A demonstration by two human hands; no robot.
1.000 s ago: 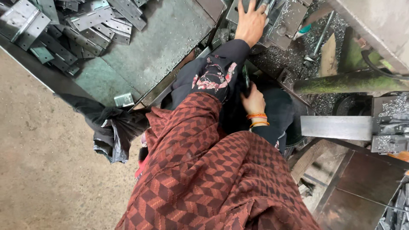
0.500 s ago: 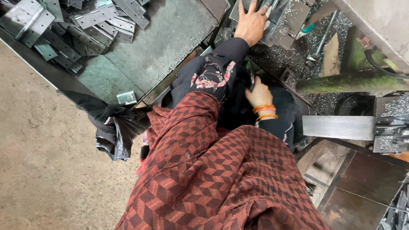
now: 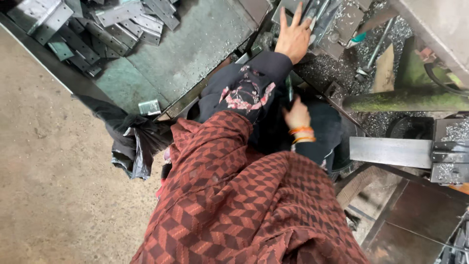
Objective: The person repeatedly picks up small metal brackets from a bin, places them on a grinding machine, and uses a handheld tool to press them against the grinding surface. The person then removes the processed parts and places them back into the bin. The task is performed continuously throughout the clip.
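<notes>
Up top, by the machine bed: left hand (image 3: 292,36) stretched out from a black flowered sleeve (image 3: 246,90), fingers spread flat, tips touching grey metal pieces (image 3: 317,17) at the frame's upper edge.
Left grip: nothing clamped; palm down, fingers apart, resting on the pieces.
Metal pieces: lying on the bed among shavings (image 3: 337,66), partly cut off by the top edge of the view.
Right hand (image 3: 296,116): lower, close to the body, orange bangles (image 3: 303,135) at the wrist, set against dark cloth.
Right grip: fingers drawn loosely together; cannot tell whether anything is held, since fingertips are blurred and turned away.
Gap between hands: narrow dark slot, sleeve on one side, machine frame on the other; little free room.
Right of the hands: green bar (image 3: 405,100) lying across, steel plate (image 3: 391,151) jutting in below it, both near the right hand.
Left of the sleeve: green tray (image 3: 195,54) with a wide bare middle, brackets (image 3: 107,24) heaped at its far corner, one small bracket (image 3: 149,107) at its near edge.
Below the tray edge: black bag (image 3: 132,142) slumped on the concrete floor (image 3: 53,195), broad open ground to the left.
Foreground: red patterned shawl (image 3: 244,205) covering the lower middle.
</notes>
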